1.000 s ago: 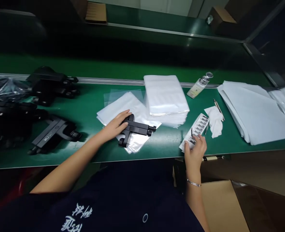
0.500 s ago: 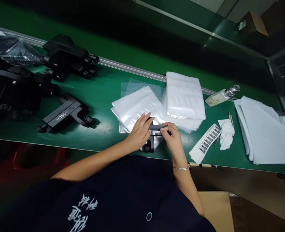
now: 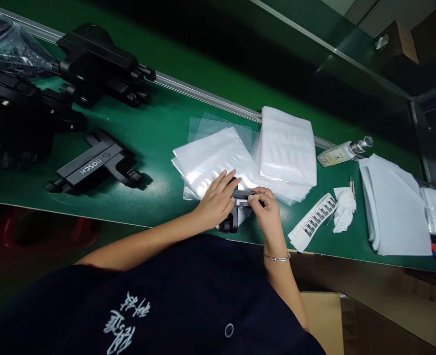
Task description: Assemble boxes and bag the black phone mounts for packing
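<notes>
A black plastic bracket (image 3: 235, 217) lies near the front edge of the bench, partly covered by my hands. It bears a small white-and-dark label (image 3: 242, 202) on its bar. My left hand (image 3: 216, 202) rests over the bracket's left end, fingers stretched across it and holding it down. Closed around the right end is my right hand (image 3: 265, 209), its thumb at the label's edge. Clear plastic bags (image 3: 210, 153) lie just behind and under the bracket. A strip of labels (image 3: 316, 219) curls to the right of my right hand.
A black BOSCH bracket (image 3: 95, 160) lies at left, with bigger black assemblies (image 3: 99, 69) behind it. A thick bag stack (image 3: 288, 148) stands behind my right hand. Farther right are a pump bottle (image 3: 342, 152), crumpled tissue (image 3: 344, 211) and white sheets (image 3: 399, 212).
The view has shifted and turned slightly. My hands stay on the bracket, with the right thumb still at the label, more of whose white face now shows.
</notes>
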Motion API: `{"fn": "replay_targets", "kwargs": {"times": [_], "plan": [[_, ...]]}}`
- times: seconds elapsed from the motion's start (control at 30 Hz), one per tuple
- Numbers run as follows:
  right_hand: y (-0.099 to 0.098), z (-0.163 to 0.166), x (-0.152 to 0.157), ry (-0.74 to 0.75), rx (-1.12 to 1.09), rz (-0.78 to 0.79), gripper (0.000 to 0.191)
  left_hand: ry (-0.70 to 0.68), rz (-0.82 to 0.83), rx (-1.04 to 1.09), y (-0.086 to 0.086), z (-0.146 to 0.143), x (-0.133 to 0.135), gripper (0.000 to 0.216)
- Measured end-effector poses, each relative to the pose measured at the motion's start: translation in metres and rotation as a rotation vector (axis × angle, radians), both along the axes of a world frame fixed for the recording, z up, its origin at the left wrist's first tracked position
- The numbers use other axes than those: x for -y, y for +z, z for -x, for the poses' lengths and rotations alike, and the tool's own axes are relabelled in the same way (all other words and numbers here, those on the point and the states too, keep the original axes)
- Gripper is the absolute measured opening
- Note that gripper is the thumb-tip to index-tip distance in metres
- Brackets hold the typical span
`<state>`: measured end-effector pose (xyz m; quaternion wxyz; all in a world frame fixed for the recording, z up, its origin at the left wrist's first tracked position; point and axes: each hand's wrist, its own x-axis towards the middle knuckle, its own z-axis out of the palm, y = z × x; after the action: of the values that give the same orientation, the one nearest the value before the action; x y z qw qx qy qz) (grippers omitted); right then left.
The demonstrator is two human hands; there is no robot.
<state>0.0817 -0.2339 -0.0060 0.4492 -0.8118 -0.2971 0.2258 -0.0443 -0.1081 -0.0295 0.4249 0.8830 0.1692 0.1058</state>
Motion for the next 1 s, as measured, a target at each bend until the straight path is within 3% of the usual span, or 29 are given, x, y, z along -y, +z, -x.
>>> {"fn": "replay_targets", "kwargs": {"times": [0.7, 0.87, 1.0], "plan": [[0.004, 0.001, -0.001, 0.021, 0.06, 0.038, 0.022, -0.003, 0.011, -0.003, 0.002, -0.001, 0.0, 0.052], [0.006, 0.0, 0.0, 0.033, 0.071, 0.046, 0.022, 0.022, -0.033, 0.093, 0.001, 0.007, -0.004, 0.049], [0.006, 0.001, -0.001, 0.045, 0.089, 0.04, 0.022, -0.155, -0.145, 0.178, 0.0, 0.016, -0.014, 0.033]]}}
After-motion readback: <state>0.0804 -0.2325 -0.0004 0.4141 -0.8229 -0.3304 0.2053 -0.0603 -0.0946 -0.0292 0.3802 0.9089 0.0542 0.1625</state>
